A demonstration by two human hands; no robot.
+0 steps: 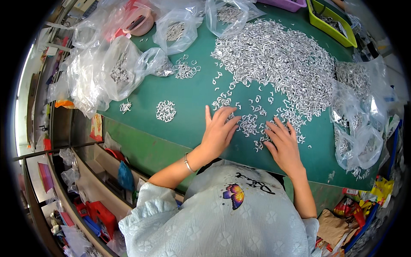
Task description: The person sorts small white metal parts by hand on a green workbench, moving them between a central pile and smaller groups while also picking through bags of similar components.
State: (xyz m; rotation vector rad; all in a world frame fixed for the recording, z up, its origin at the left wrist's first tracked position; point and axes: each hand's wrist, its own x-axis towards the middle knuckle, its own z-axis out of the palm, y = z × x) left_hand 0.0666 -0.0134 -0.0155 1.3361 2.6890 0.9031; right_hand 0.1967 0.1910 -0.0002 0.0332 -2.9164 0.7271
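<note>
Both hands rest over small, curved, silver-coloured metal pieces (248,125) on the green tabletop (192,96). My left hand (219,129) is open, its fingertips touching the left side of this loose cluster. On the cluster's right side lies my right hand (282,144), fingers spread and flat. Neither hand visibly grips anything. A large heap of similar pieces (278,55) spreads out behind the hands and to the right. Farther left sits a small round group of curved pieces (165,111), with a smaller batch of thin metal pieces (125,106) beyond it.
Clear plastic bags (115,73) of metal parts crowd the back left, near wire rings (186,68) and a pink bowl (141,23). More filled bags (357,145) line the right edge. A yellow-green basket (332,23) stands at the back right. Open drawers (98,184) are at lower left.
</note>
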